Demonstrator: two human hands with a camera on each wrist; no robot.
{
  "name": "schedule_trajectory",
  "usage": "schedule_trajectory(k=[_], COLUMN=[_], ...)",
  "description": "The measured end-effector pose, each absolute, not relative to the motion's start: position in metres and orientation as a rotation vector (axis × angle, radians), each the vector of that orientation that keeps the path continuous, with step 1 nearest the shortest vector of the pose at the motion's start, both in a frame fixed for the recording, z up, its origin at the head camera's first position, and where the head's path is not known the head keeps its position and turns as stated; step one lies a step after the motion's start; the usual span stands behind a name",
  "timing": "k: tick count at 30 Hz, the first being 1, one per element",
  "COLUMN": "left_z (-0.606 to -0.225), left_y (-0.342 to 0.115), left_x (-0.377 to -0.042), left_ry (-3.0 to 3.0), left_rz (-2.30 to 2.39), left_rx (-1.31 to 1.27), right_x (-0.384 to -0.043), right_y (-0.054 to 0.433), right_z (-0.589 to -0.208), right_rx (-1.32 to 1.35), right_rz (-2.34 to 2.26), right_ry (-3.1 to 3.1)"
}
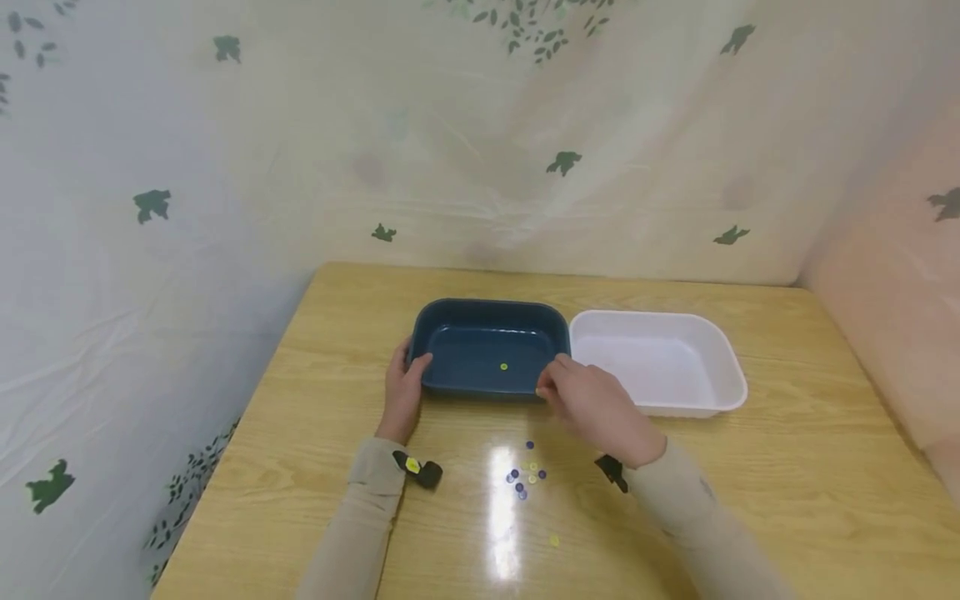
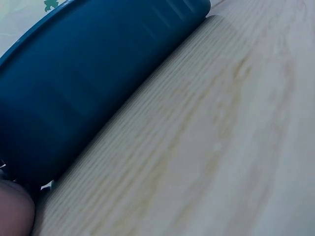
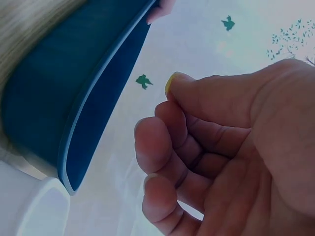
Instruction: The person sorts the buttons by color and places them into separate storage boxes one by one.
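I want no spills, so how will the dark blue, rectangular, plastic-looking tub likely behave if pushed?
The tub looks stiff, its walls holding an even curve. Low and broad-based, it would probably slide rather than tip on the glossy, light-brown, wooden table. The small, round, yellow piece inside might slide too, lying flat.

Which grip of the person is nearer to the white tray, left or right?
Right. The right grip is by the near left corner of the white tray; the left grip is farther, holding the left end of the blue tray.
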State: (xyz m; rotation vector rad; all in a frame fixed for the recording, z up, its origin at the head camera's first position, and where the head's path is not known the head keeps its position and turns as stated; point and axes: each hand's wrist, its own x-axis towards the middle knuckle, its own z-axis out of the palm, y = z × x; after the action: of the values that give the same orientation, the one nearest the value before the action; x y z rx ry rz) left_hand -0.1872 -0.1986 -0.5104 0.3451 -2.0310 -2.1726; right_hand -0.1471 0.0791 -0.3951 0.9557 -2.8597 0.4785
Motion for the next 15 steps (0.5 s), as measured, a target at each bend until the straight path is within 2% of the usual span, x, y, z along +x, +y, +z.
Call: schedule_trajectory(k=[9,15], left_z=[-0.476,-0.478], left_y=[-0.193,-0.192], left_x=[-0.174,-0.174], left_ry=[-2.078,-2.070], left_rz=[-2.169,-2.181], left_rx=[0.332,0.346], right_x=[-0.171,-0.192], right_y=[0.067,0.052], right_z=[-0.393,-0.403], right_rx=[0.977,0.989], right_rz=[0.474,0.375], right_ry=[-2.878,-2.932])
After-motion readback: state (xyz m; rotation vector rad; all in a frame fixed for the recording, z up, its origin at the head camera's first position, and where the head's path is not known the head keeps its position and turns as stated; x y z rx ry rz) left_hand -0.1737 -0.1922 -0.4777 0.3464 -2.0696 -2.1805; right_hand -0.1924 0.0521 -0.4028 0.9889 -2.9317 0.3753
